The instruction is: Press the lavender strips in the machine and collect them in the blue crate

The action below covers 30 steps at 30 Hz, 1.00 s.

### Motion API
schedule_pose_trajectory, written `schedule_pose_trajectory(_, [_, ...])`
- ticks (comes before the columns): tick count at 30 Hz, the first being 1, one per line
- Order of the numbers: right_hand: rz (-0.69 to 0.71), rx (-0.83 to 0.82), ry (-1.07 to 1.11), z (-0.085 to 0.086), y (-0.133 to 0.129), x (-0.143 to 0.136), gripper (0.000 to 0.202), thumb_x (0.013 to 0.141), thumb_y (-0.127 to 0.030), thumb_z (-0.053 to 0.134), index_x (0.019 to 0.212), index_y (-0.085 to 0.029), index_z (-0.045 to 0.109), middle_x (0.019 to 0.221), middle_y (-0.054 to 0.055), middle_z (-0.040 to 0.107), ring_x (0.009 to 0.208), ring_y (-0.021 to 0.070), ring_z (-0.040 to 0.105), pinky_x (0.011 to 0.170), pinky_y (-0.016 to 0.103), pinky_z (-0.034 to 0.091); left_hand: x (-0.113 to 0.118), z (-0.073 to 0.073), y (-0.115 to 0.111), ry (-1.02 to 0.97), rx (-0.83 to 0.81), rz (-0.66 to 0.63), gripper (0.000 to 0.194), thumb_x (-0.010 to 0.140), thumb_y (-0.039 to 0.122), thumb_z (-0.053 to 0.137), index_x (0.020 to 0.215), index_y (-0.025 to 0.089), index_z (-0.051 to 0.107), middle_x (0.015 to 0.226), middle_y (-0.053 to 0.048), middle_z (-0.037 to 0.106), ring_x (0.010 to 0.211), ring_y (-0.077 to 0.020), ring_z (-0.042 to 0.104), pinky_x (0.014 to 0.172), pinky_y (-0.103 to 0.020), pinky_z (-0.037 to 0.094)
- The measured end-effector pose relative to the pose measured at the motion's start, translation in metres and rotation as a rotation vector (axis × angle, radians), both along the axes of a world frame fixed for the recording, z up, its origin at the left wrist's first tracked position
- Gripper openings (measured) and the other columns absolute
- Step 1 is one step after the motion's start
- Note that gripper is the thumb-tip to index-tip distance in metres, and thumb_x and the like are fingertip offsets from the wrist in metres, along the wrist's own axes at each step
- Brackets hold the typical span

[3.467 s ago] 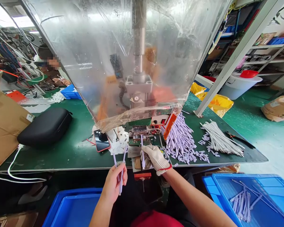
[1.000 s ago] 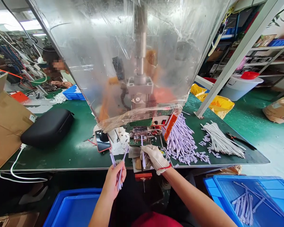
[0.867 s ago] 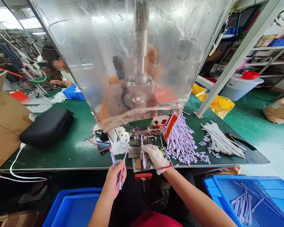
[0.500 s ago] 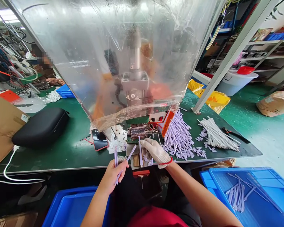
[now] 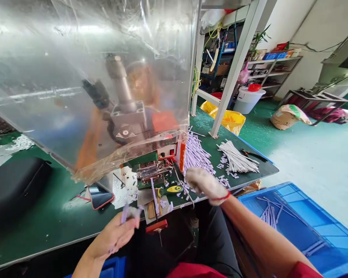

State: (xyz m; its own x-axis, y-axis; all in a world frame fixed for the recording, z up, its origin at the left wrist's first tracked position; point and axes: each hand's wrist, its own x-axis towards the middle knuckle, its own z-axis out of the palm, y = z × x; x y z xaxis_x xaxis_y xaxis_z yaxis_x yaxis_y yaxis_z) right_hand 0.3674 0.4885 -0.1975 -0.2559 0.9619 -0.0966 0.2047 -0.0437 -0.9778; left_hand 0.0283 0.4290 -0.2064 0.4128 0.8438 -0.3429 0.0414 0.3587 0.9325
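Observation:
My bare left hand (image 5: 117, 233) is closed round a few lilac strips (image 5: 124, 213), left of the red clamp block (image 5: 157, 226) at the table edge. My right hand (image 5: 204, 183), in a white glove with a red cuff, hovers at the near side of the lilac strip pile (image 5: 197, 154); its fingers are curled and blurred, and what they hold, if anything, is hidden. One lilac strip (image 5: 154, 195) lies with its far end at the small metal fixture (image 5: 147, 172) of the machine. A yellow-green handled tool (image 5: 174, 189) is beside it.
A clear plastic guard (image 5: 75, 46) hangs over the machine. White strips (image 5: 238, 157) and pliers (image 5: 253, 155) lie on the right of the table (image 5: 75, 218). A phone (image 5: 101, 195) and black case (image 5: 17, 189) are at left. A blue bin (image 5: 295, 231) holds strips at lower right.
The view has turned to the right. My right hand has left the strip at the fixture and moved right, to the pile. My left hand still holds strips. The yellow-green handle now shows.

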Motion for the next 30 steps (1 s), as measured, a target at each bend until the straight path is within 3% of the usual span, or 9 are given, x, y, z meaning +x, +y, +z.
schedule_pose_trajectory(1, [-0.083, 0.035, -0.042, -0.006, 0.014, 0.018, 0.028, 0.092, -0.039, 0.046, 0.083, -0.018, 0.062, 0.066, 0.001, 0.060, 0.051, 0.0117, 0.050, 0.048, 0.023, 0.036, -0.004, -0.004, 0.000, -0.054, -0.027, 0.116, 0.032, 0.083, 0.046, 0.074, 0.083, 0.017, 0.061, 0.043, 0.010, 0.039, 0.033, -0.0035, 0.028, 0.037, -0.017, 0.021])
schedule_pose_trajectory(4, [-0.321, 0.220, -0.524, -0.025, 0.057, 0.055, 0.023, 0.090, -0.032, 0.048, 0.095, -0.019, 0.066, 0.077, 0.004, 0.067, 0.066, 0.0153, 0.060, 0.062, 0.024, 0.040, 0.001, -0.019, 0.007, -0.221, -0.076, 0.372, 0.034, 0.076, 0.038, 0.083, 0.089, 0.018, 0.059, 0.060, 0.006, 0.051, 0.042, -0.0043, 0.041, 0.040, -0.016, 0.031])
schedule_pose_trajectory(9, [-0.298, 0.280, -0.891, -0.035, 0.108, 0.041, 0.044, 0.094, -0.048, 0.044, 0.105, -0.014, 0.070, 0.098, 0.015, 0.072, 0.092, 0.0244, 0.066, 0.077, 0.029, 0.043, 0.047, -0.041, 0.026, -0.250, 0.025, 0.511, 0.062, 0.070, 0.054, 0.082, 0.055, 0.020, 0.031, 0.044, 0.011, 0.026, 0.035, -0.0011, 0.022, 0.035, -0.016, 0.020])
schedule_pose_trajectory(12, [-0.260, 0.221, -0.960, -0.026, 0.129, 0.028, 0.039, 0.091, -0.038, 0.050, 0.106, -0.009, 0.071, 0.106, 0.021, 0.072, 0.098, 0.0268, 0.066, 0.080, 0.030, 0.045, 0.068, -0.044, 0.030, -0.060, 0.122, 0.588, 0.051, 0.070, 0.062, 0.078, 0.069, 0.019, 0.051, 0.038, 0.013, 0.027, 0.032, -0.0025, 0.021, 0.035, -0.015, 0.015])
schedule_pose_trajectory(14, [-0.237, 0.213, -0.942, -0.020, 0.138, 0.028, 0.034, 0.088, -0.031, 0.053, 0.101, -0.007, 0.072, 0.103, 0.022, 0.072, 0.097, 0.0262, 0.067, 0.079, 0.029, 0.045, 0.075, -0.042, 0.032, 0.047, 0.152, 0.523, 0.051, 0.074, 0.064, 0.073, 0.091, 0.018, 0.061, 0.035, 0.014, 0.032, 0.030, -0.0038, 0.022, 0.035, -0.016, 0.014])
schedule_pose_trajectory(16, [-0.238, 0.227, -0.919, -0.017, 0.141, 0.033, 0.033, 0.088, -0.029, 0.050, 0.101, -0.007, 0.072, 0.100, 0.020, 0.072, 0.092, 0.0242, 0.067, 0.075, 0.028, 0.046, 0.079, -0.040, 0.036, 0.122, 0.174, 0.458, 0.056, 0.075, 0.068, 0.068, 0.096, 0.016, 0.063, 0.033, 0.012, 0.034, 0.028, -0.0049, 0.023, 0.034, -0.017, 0.014])
schedule_pose_trajectory(21, [-0.371, 0.179, -0.569, -0.023, 0.123, 0.051, 0.040, 0.085, -0.029, 0.051, 0.120, -0.014, 0.063, 0.079, 0.005, 0.071, 0.066, 0.0159, 0.066, 0.062, 0.024, 0.045, 0.074, -0.033, 0.047, 0.117, 0.166, 0.505, 0.055, 0.064, 0.068, 0.074, 0.076, 0.016, 0.062, 0.032, 0.012, 0.031, 0.027, -0.0041, 0.023, 0.033, -0.018, 0.014])
schedule_pose_trajectory(27, [-0.578, 0.273, -0.118, -0.011, 0.089, 0.065, 0.033, 0.088, -0.045, 0.055, 0.100, -0.016, 0.066, 0.069, 0.005, 0.067, 0.061, 0.0177, 0.063, 0.057, 0.026, 0.048, 0.048, -0.022, 0.032, 0.024, 0.122, 0.566, 0.047, 0.066, 0.058, 0.079, 0.068, 0.018, 0.056, 0.039, 0.013, 0.028, 0.030, -0.0014, 0.018, 0.032, -0.016, 0.011])
schedule_pose_trajectory(30, [-0.516, 0.311, 0.029, 0.002, 0.057, 0.057, 0.032, 0.088, -0.049, 0.059, 0.088, -0.018, 0.061, 0.062, 0.003, 0.062, 0.052, 0.0149, 0.057, 0.050, 0.025, 0.045, 0.035, -0.020, 0.016, -0.124, 0.118, 0.593, 0.049, 0.068, 0.058, 0.081, 0.067, 0.018, 0.052, 0.039, 0.014, 0.025, 0.032, -0.0005, 0.016, 0.033, -0.015, 0.012])
